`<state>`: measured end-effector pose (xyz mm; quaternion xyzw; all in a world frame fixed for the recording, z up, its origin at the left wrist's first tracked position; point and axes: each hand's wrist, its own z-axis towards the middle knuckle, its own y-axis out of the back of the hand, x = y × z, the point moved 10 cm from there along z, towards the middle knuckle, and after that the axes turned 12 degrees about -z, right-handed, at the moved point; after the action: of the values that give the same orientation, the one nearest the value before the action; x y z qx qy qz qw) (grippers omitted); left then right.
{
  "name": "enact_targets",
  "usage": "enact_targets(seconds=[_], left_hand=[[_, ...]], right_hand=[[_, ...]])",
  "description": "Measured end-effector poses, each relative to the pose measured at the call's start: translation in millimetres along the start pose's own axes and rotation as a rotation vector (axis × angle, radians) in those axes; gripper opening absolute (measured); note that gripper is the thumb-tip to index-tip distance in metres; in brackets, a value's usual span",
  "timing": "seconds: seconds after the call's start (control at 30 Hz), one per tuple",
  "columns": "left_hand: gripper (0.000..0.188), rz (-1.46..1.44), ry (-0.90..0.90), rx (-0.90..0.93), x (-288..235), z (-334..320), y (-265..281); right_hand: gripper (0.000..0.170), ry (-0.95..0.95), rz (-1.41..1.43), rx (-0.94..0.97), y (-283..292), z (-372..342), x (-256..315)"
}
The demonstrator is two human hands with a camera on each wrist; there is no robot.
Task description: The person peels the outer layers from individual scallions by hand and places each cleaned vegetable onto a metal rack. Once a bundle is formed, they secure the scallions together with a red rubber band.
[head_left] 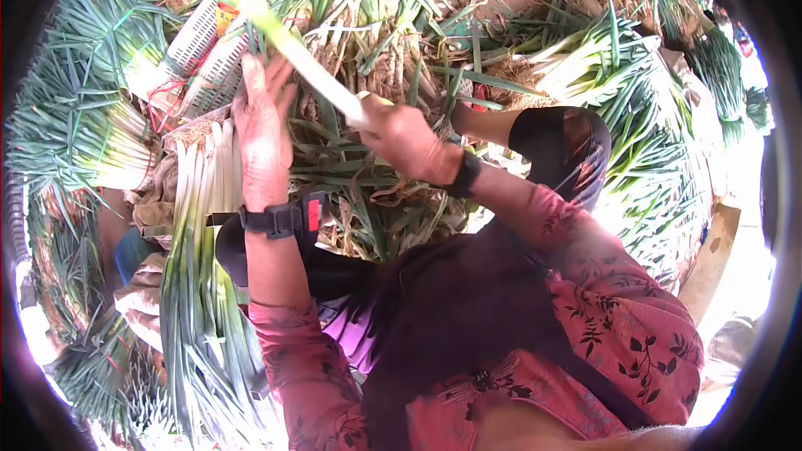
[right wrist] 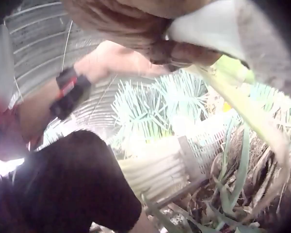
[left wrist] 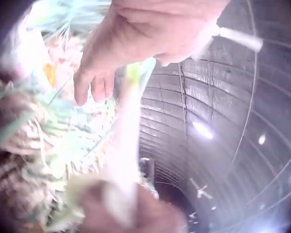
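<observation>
My right hand (head_left: 409, 144) grips a leek (head_left: 322, 83) by its white root end. The stalk slants up and to the left in the head view, its green top blurred at the upper edge. Beside the stalk, my left hand (head_left: 264, 121) is raised with fingers extended and nothing in its grasp. The left wrist view shows those fingers (left wrist: 98, 85) pointing down next to the white shaft. From under the right hand, a pale yellow-green leaf (right wrist: 247, 109) hangs down in the right wrist view.
Trimmed leeks (head_left: 205, 167) lie in a row at my left, near a white plastic crate (head_left: 221, 71). Untrimmed leeks with roots (head_left: 388, 42) are heaped ahead. Loose leaf scraps (head_left: 368, 209) cover the ground between my knees. Bundled leeks (head_left: 652, 125) are stacked at the right.
</observation>
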<state>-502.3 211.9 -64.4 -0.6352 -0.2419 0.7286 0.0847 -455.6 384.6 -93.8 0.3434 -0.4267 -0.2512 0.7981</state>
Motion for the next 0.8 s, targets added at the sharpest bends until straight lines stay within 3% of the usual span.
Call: enact_targets(seconds=[0.03, 0.1, 0.13, 0.2, 0.23, 0.3, 0.37, 0.43, 0.47, 0.5, 0.57, 0.63, 0.67, 0.7, 0.77, 0.8], left_hand=[[0.061, -0.264, 0.136, 0.043, 13.0, -0.5, -15.9], [0.055, -0.293, 0.2, -0.145, 37.9, 10.4, 10.1], [0.053, -0.3, 0.17, -0.101, 38.8, 16.9, 19.4], [0.053, -0.283, 0.102, -0.025, 27.3, 21.8, 21.2], [0.053, -0.279, 0.112, -0.032, 27.8, 22.5, 26.3], [0.056, -0.29, 0.137, 0.1, 28.8, 25.1, 21.7], [0.055, -0.354, 0.149, 0.116, 30.4, 27.5, 25.8], [0.052, -0.469, 0.164, 0.161, 29.5, 29.3, 27.7], [0.055, -0.436, 0.113, 0.166, 16.4, 30.8, 28.4], [0.057, -0.432, 0.095, 0.192, 5.7, 33.9, 30.8], [0.058, -0.437, 0.049, 0.19, -11.9, 37.3, 40.3], [0.059, -0.357, -0.015, 0.075, -26.4, 47.1, 66.9], [0.059, -0.381, -0.033, 0.09, -31.7, 49.9, 75.1], [0.059, -0.385, -0.03, 0.086, -33.7, 55.5, 84.6], [0.059, -0.447, 0.054, -0.052, -26.2, 68.2, 110.7], [0.054, -0.399, 0.09, -0.136, -24.4, 71.7, 121.1]], right_hand=[[0.026, -0.005, -0.088, 0.063, -17.7, -2.9, 2.0], [0.024, 0.009, -0.086, 0.122, -33.1, -8.4, 10.4], [0.024, 0.006, -0.08, 0.128, -41.2, -9.5, 9.6], [0.028, -0.222, 0.852, 0.64, -107.3, -30.3, 12.2], [0.039, -0.338, 1.203, 0.798, -124.0, -41.8, 17.2], [0.043, -0.4, 1.644, 0.711, -101.5, -24.5, 34.6], [0.034, -0.506, 1.698, 0.663, -117.4, -5.7, 35.0], [0.03, 0.089, 0.533, 0.299, -76.5, 21.7, 32.7], [0.029, -0.37, 1.333, 0.443, -116.1, 18.2, 14.7], [0.031, -0.986, 2.092, 0.211, -150.2, 6.1, -2.9], [0.024, -1.193, 2.496, -0.04, -165.9, 4.3, -33.3], [0.029, -1.105, 2.092, 0.022, -162.5, -9.8, -78.3], [0.03, -0.993, 2.131, 0.132, -146.4, -11.4, -66.4], [0.03, -0.999, 2.127, 0.132, -130.4, -16.5, -57.7], [0.03, -0.764, 1.784, 0.202, -83.9, -16.1, -34.2], [0.028, -0.669, 1.754, 0.152, -61.4, -13.6, -23.9]])
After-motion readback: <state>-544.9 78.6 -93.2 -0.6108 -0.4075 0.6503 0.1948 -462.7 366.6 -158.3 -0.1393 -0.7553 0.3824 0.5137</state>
